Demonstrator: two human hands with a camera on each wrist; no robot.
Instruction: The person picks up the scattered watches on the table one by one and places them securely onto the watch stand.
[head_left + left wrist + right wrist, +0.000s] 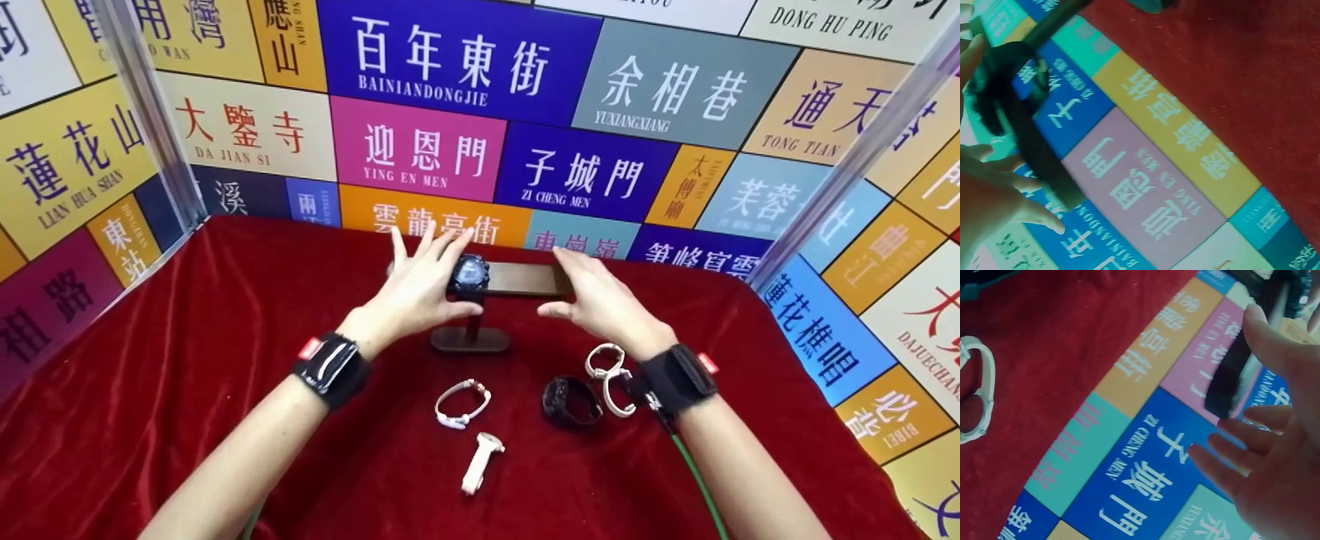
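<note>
A black digital watch hangs around the brown bar of a T-shaped watch stand, left of the bar's middle. The stand's oval base rests on the red cloth. My left hand is at the bar's left part, fingers spread and thumb just below the watch; whether it touches is unclear. In the left wrist view the watch strap loops the bar. My right hand is by the bar's right end, thumb and fingers apart. Its fingers look loosely extended in the right wrist view.
Nearer on the red cloth lie a white watch, a slim pale watch, a black watch and pale bands by the right wrist. Colourful sign panels stand behind. A green cable trails from the right wrist.
</note>
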